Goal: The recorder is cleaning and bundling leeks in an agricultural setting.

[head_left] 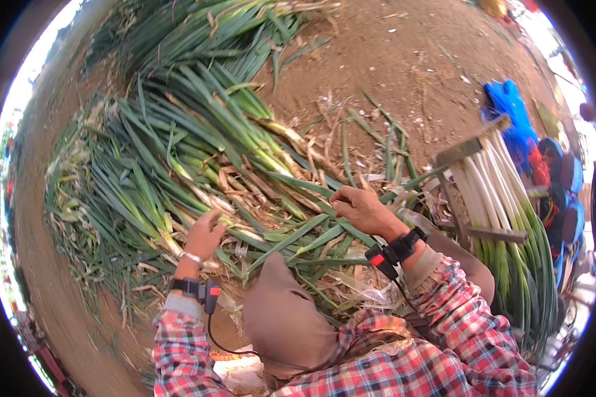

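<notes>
A big heap of long green onions lies on the ground before me, with green leaves and pale, dirt-stained stems. My left hand reaches down to stems at the heap's near edge. Its fingers are bent with thumb and forefinger slightly apart, and nothing shows held. Over loose green leaves to the right is my right hand, its fingers curled inward. A leaf passes behind that hand; whether the fingers grip one is hidden. Clean white-stemmed green onions lie stacked in a wooden frame at my right.
My bent knee rises between my arms, close to the heap. Dry peelings and clear plastic strips litter the ground. Beyond the wooden frame are a blue glove-like item and blue-rimmed objects. Cables run from both wrist straps.
</notes>
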